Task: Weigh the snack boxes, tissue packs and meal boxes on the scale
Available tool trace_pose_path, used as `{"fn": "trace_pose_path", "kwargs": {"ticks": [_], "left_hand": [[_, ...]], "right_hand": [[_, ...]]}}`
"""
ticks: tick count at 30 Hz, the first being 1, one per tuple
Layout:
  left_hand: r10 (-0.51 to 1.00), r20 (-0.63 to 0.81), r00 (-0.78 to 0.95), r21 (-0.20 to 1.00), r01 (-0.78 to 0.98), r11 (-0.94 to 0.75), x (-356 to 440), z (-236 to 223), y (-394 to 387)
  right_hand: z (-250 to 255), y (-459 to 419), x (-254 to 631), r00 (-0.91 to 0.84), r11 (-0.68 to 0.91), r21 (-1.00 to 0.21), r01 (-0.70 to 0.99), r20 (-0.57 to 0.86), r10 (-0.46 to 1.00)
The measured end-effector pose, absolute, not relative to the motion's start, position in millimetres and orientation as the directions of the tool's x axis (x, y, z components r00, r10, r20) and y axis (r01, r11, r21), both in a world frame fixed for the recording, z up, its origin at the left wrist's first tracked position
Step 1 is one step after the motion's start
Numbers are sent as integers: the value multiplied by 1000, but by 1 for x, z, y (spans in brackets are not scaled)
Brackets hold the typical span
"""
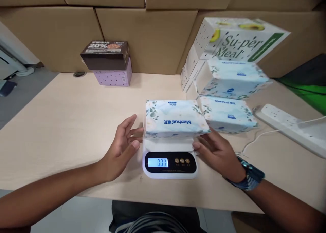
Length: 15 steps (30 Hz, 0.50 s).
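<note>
A white digital kitchen scale sits near the front edge of the table, its lit display showing digits too blurred to read surely. On its platform lies a pale blue, floral pack of tissues, printed upside down from my view. My left hand is open just left of the pack and scale, fingers apart. At the right, my right hand has its thumb by the scale's edge and its fingers by the pack's near right corner, partly hidden under it. The thumb is apart from the pack; the hand looks open.
Two similar tissue packs are stacked at the right, before white boxes with a "Su-per Meal" box on top. A dark box rests on a purple box at the back left. A power strip with a white cable lies right.
</note>
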<state>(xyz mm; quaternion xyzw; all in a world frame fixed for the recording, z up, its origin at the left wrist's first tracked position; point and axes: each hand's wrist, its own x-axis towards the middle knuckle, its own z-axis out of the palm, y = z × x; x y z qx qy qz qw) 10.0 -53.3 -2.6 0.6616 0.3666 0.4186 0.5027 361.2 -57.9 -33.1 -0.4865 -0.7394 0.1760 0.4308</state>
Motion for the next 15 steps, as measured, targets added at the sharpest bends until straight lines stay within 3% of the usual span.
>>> {"fn": "trace_pose_path", "kwargs": {"ticks": [5, 8, 15], "left_hand": [[877, 249, 411, 955, 47, -293, 7, 3, -53], [836, 343, 428, 912, 60, -405, 5, 2, -48], [746, 500, 439, 819, 40, -572, 4, -13, -29]], "right_hand": [[-24, -63, 363, -118, 442, -682, 583, 467, 876], [-18, -63, 363, -127, 414, -752, 513, 411, 903], [-32, -68, 375, -42, 415, -840, 350, 428, 903]]}}
